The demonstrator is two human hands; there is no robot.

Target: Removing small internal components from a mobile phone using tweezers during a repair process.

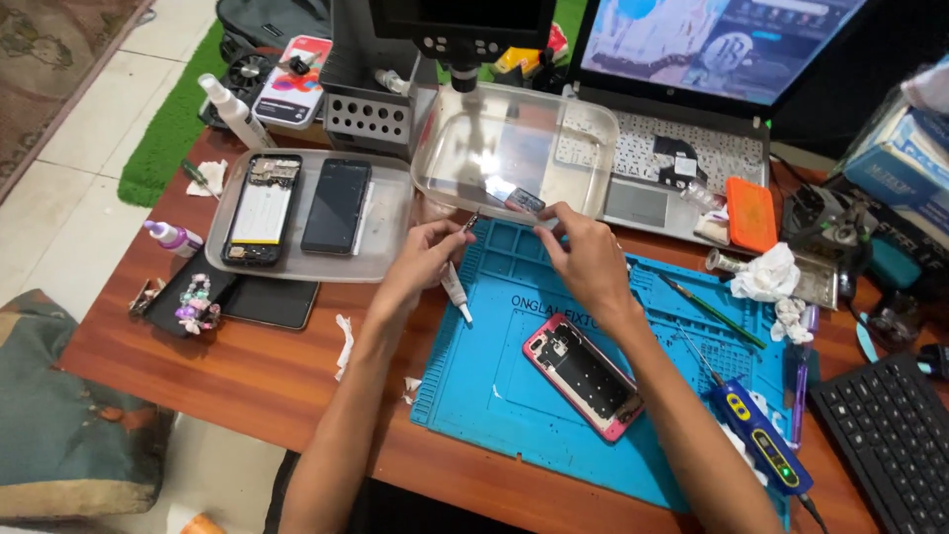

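Wooden worktop (pixel 247 366) | left hand (pixel 420 259) fingers pinch small glue tube (pixel 456 289) | right hand (pixel 583 259) fingers grip small part (pixel 524 202), over blue mat (pixel 494 366) | pink phone frame (pixel 583 376) near-right | far-left tray (pixel 390 222) holds two phones (pixel 297 208).

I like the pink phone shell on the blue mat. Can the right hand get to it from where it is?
Probably yes. The right hand is just above the pink phone shell on the blue mat, with bare mat between them, though its fingers pinch a small part.

Small white glue tube (pixel 456 288) tilted nozzle-up above the blue mat's (pixel 494 376) edge; tiny grey phone part (pixel 524 201) pinched level just above it.
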